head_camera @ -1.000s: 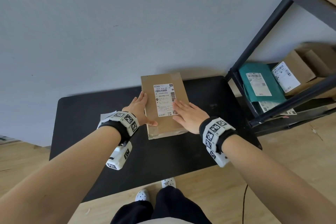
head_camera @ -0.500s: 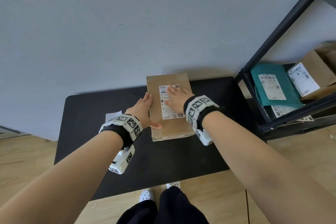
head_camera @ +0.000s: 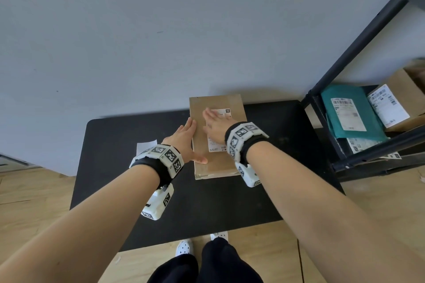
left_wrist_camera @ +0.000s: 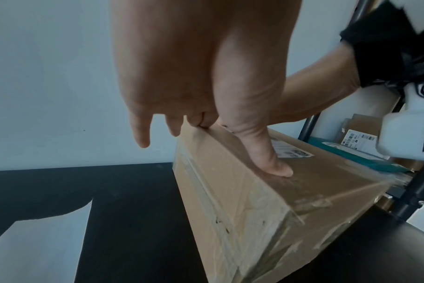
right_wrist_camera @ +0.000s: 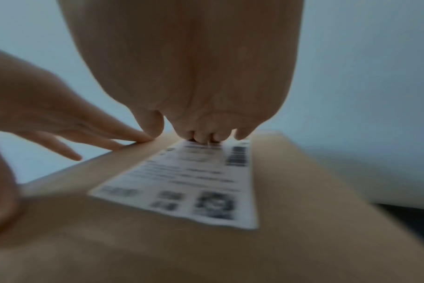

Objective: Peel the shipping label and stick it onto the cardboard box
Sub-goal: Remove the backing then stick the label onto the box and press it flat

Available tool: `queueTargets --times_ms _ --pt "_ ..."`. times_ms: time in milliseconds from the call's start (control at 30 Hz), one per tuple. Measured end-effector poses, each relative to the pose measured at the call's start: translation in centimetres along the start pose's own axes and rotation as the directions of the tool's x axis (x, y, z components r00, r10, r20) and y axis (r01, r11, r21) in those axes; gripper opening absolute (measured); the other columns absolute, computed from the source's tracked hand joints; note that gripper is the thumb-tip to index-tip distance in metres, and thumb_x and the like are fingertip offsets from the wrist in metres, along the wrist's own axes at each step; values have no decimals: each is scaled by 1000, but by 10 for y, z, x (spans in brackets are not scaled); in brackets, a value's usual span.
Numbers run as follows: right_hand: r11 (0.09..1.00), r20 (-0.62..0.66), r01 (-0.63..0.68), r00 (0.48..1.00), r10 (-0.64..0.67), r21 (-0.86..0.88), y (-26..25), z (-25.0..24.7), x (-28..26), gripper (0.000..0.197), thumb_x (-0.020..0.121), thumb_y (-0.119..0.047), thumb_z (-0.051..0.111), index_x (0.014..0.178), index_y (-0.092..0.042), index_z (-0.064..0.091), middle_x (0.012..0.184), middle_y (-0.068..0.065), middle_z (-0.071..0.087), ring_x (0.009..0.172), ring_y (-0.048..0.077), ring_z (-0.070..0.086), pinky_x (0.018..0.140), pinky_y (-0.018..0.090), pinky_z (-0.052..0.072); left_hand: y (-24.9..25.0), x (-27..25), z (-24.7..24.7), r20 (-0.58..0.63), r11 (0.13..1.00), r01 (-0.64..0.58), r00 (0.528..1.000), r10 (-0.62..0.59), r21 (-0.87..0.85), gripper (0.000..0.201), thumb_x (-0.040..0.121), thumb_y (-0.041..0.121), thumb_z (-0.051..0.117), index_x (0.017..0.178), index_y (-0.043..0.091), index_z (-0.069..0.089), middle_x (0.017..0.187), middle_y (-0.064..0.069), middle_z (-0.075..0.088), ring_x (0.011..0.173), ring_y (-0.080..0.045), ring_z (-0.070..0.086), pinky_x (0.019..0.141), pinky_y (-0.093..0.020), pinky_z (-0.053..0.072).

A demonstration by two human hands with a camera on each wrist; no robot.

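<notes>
A brown cardboard box point(head_camera: 232, 103) lies on the black table point(head_camera: 207, 200) against the wall. A white shipping label point(head_camera: 216, 145) lies flat on its top. My right hand point(head_camera: 215, 122) presses flat on the label's far part with straight fingers point(right_wrist_camera: 202, 137); the label point(right_wrist_camera: 189, 181) runs back toward the wrist. My left hand point(head_camera: 186, 138) rests open along the box's left edge, thumb point(left_wrist_camera: 271, 159) on top of the box point(left_wrist_camera: 266, 206), fingers point(left_wrist_camera: 140, 130) straight down the side.
A white backing sheet point(head_camera: 146, 147) lies on the table left of the box, also seen as white paper point(left_wrist_camera: 39, 247). A black metal shelf point(head_camera: 358, 53) at the right holds a teal mailer point(head_camera: 349, 112) and labelled cardboard parcels point(head_camera: 395, 103).
My right hand has slid from the box's near right part up over the label toward its far end. The left hand has stayed on the box's left edge.
</notes>
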State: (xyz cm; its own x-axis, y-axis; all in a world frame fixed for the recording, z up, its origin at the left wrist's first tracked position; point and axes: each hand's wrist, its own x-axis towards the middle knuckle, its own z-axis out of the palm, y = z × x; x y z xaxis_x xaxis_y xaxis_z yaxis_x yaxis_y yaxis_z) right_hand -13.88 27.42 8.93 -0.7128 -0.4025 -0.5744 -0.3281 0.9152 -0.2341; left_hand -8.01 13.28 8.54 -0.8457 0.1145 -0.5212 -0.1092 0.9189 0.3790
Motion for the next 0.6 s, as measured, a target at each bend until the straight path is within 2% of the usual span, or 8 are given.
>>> queueTargets --times_ms 100,233,333,500,600 --pt "999 7 42 999 -42 -21 -3 4 2 62 100 -40 15 151 -18 -10 161 -4 -16 149 9 -8 120 36 -3 -1 0 2 0 1000 -3 1000 3 5 126 66 51 80 153 21 -7 162 10 -10 151 -16 2 121 -46 22" --pt "996 -32 -88 996 88 1 37 0 -18 61 101 -38 17 151 -17 -11 161 -3 -16 149 10 -7 122 36 -1 -2 0 3 3 1000 -3 1000 3 -23 127 66 50 80 152 25 -9 162 12 -10 151 -16 3 121 -46 22" --pt "992 -39 -128 991 127 -15 42 2 -30 62 101 -36 18 151 -14 -10 161 0 -15 150 12 -7 122 36 1 -3 0 3 4 999 -10 1000 10 -32 127 66 49 80 152 24 -10 161 12 -11 151 -16 6 121 -45 22" --pt "999 -17 3 1000 -4 -32 -3 25 -33 63 101 -37 20 151 -15 -11 161 0 -16 149 13 -9 122 37 1 -2 0 1 0 999 -20 1000 20 -26 127 66 48 81 153 21 -7 162 10 -10 150 -17 12 120 -43 25" --pt "999 -8 43 999 -43 -20 -4 32 -40 61 101 -35 20 151 -16 -10 162 -2 -13 149 11 -7 122 36 2 -1 -3 1 -3 999 -25 1000 25 -31 125 67 48 80 153 21 -7 162 11 -10 150 -17 15 120 -40 25"
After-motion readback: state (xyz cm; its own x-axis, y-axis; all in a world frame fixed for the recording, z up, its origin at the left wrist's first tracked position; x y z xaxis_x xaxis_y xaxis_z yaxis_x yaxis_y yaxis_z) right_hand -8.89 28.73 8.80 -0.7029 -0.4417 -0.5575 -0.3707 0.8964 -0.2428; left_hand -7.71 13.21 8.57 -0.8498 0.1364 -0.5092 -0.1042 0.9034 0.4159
